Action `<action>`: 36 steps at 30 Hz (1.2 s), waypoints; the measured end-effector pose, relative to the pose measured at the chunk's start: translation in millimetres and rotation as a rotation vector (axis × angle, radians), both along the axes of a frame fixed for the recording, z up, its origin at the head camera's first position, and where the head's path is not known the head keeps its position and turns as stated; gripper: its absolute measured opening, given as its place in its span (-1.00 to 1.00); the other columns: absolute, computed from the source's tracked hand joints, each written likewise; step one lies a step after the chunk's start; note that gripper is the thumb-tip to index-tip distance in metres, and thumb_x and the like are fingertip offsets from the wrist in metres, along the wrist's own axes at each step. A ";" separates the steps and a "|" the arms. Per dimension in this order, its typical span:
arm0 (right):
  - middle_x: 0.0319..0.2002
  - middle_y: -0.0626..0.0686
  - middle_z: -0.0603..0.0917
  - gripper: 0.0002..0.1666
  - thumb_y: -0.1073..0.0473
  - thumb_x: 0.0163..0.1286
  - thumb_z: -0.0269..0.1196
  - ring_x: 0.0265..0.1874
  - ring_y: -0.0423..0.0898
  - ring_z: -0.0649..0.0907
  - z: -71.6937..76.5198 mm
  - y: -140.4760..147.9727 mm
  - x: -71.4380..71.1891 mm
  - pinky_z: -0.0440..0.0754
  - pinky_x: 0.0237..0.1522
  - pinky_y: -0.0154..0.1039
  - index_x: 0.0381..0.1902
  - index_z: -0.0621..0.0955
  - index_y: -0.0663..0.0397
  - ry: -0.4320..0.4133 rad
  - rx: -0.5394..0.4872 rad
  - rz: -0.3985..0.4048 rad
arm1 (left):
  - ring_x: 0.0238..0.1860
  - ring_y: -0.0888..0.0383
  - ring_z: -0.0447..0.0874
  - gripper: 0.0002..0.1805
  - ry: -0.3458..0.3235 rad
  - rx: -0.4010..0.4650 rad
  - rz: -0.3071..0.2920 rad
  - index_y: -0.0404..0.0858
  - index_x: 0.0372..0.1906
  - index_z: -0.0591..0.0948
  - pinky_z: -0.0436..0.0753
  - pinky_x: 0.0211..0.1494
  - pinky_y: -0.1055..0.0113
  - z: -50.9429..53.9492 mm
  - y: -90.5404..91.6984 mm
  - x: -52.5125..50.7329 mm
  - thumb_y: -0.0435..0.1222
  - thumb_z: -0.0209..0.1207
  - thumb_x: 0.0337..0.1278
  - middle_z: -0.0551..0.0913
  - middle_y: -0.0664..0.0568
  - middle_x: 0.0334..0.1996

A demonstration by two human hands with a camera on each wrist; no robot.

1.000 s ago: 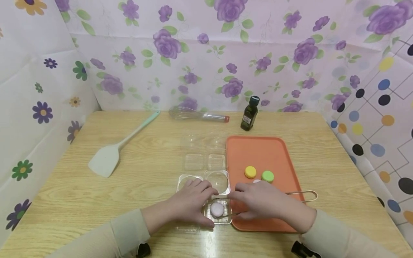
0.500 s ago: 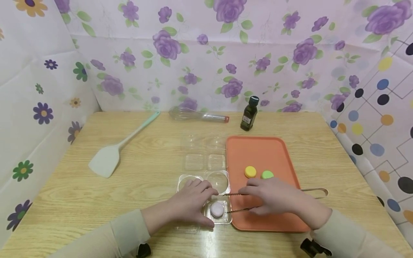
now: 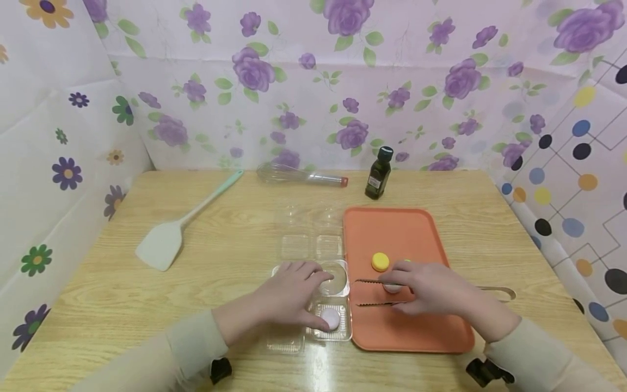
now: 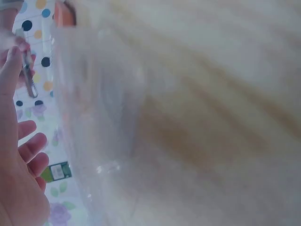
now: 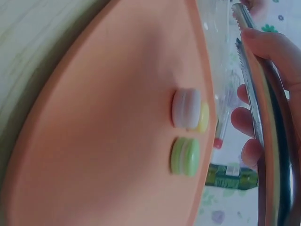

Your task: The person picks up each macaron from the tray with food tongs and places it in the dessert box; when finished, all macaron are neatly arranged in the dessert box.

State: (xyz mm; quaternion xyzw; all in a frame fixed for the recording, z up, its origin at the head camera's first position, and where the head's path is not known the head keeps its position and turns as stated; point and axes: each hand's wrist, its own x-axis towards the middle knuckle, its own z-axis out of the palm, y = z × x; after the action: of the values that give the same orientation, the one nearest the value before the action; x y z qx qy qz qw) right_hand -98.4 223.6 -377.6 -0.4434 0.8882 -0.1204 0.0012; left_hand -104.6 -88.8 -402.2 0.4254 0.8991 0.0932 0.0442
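Observation:
My right hand [image 3: 433, 287] holds metal tongs [image 3: 495, 291] above the orange tray, their serrated tips apart with nothing pinched between them. Below the tongs sits a pale lilac macaron [image 5: 186, 108]. Beside it on the tray lie a yellow macaron [image 3: 380, 262] and a green macaron [image 5: 186, 157], mostly covered by my right hand in the head view. Another lilac macaron [image 3: 331, 318] rests in the near right compartment of a clear plastic box [image 3: 338, 334]. My left hand [image 3: 293, 294] spreads over that box with loosely bent fingers, its thumb near this macaron.
The box's lid part [image 3: 295, 246] extends behind it on the wooden table. The orange tray [image 3: 392, 228] adjoins the box on the right. Farther back are a whisk [image 3: 303, 175] and a dark bottle [image 3: 379, 173]; a white spatula [image 3: 161, 242] lies at left.
My right hand has moved right and slightly back with the tongs, whose tips have left the lilac macaron in the box and now hang over the tray. My left hand has shifted only slightly.

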 end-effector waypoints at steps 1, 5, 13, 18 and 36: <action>-0.22 -0.16 0.52 -0.50 0.00 0.05 0.40 -0.60 -0.36 0.32 -0.7 2.0 -0.4 0.32 -0.59 -0.45 0.00 0.60 -0.09 -0.009 -0.006 -0.010 | 0.12 0.06 0.29 0.05 -0.001 -0.003 0.005 -0.14 0.32 0.31 0.29 0.18 0.10 0.9 0.1 -2.2 0.43 0.12 -0.28 0.38 0.03 0.12; -0.21 -0.14 0.55 -0.51 0.01 0.07 0.40 -0.57 -0.37 0.36 -1.7 9.5 -1.6 0.37 -0.57 -0.43 0.01 0.60 -0.10 -0.047 -0.012 -0.070 | 0.13 0.04 0.30 0.06 -0.010 -0.006 0.024 -0.15 0.34 0.29 0.29 0.18 0.08 2.5 -0.9 -11.3 0.42 0.13 -0.26 0.38 0.01 0.14; -0.26 -0.13 0.55 -0.50 0.01 0.08 0.40 -0.60 -0.37 0.33 -9.0 26.5 -7.1 0.33 -0.60 -0.43 0.02 0.60 -0.10 -0.033 -0.017 -0.144 | 0.23 -0.05 0.24 0.04 -0.041 0.020 0.077 -0.21 0.33 0.29 0.21 0.27 -0.01 2.0 -7.9 -31.6 0.36 0.18 -0.22 0.35 -0.09 0.20; -0.25 -0.12 0.57 -0.50 0.00 0.08 0.40 -0.60 -0.38 0.33 -11.6 33.6 -9.8 0.33 -0.59 -0.42 0.01 0.62 -0.06 -0.037 -0.007 -0.178 | 0.28 -0.10 0.20 0.04 -0.055 0.010 0.136 -0.23 0.35 0.26 0.11 0.34 -0.03 -0.4 -14.3 -44.9 0.34 0.17 -0.18 0.32 -0.13 0.25; -0.22 -0.11 0.58 -0.45 -0.09 0.06 0.40 -0.50 -0.25 0.42 -20.6 58.8 -15.9 0.39 -0.47 -0.32 0.01 0.61 -0.04 -0.109 0.033 -0.349 | 0.31 -0.11 0.14 0.02 -0.017 0.013 0.169 -0.23 0.39 0.20 0.07 0.35 -0.07 1.8 -8.4 -78.1 0.31 0.15 -0.09 0.25 -0.14 0.33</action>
State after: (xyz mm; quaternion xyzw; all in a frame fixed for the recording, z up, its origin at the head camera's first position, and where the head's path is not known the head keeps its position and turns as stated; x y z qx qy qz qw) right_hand -114.3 282.4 -398.2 -0.2751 0.9522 -0.1281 0.0355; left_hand -182.7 -97.2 -400.5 0.3476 0.9307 0.1059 0.0414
